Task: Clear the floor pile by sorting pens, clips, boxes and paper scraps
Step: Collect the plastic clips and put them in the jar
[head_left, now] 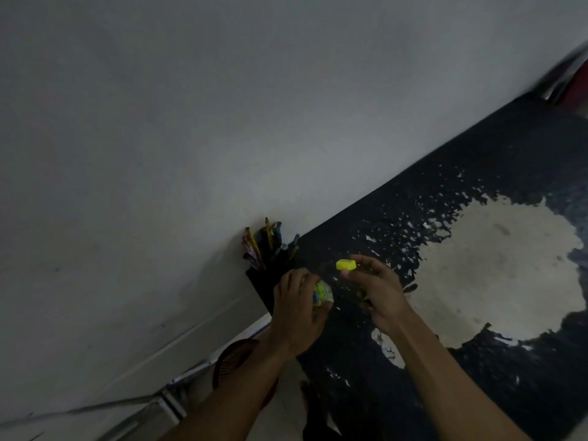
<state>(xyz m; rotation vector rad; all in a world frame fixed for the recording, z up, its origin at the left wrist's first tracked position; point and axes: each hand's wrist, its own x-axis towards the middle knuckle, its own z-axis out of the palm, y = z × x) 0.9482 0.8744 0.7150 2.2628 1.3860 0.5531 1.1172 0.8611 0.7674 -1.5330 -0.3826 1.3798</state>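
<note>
My right hand (378, 291) pinches a small yellow block-shaped item (346, 265) between thumb and fingertips, above the dark surface. My left hand (299, 310) grips a small clear bag or container (323, 292) with yellow, green and blue pieces inside. Just behind my left hand a black holder (264, 281) stands against the wall, filled with several pencils and pens (264, 243). The scene is dim and what the small pieces are is unclear.
A dark worn surface (477, 361) with a large pale bare patch (496, 268) runs along the grey wall (191, 138). A brown ribbed round object (232, 361) lies under my left forearm. Something red and silvery (572, 81) sits at the far right.
</note>
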